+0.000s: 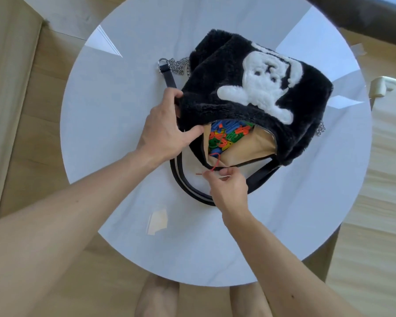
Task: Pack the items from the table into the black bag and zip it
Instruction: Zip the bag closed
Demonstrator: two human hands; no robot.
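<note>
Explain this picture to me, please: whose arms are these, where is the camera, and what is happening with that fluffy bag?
No machine here: these are a person's two bare arms, filmed by one wide-angle camera worn on the head and looking down. That is why the arms reach in from the bottom edge. On the round white table lies a fluffy black bag, its zip open, with colourful plastic pieces inside. The left hand grips the bag's edge beside the opening. The right hand pinches a red string that trails out of the opening. The bag's striped strap and a small clear wrapper also lie on the table.
</note>
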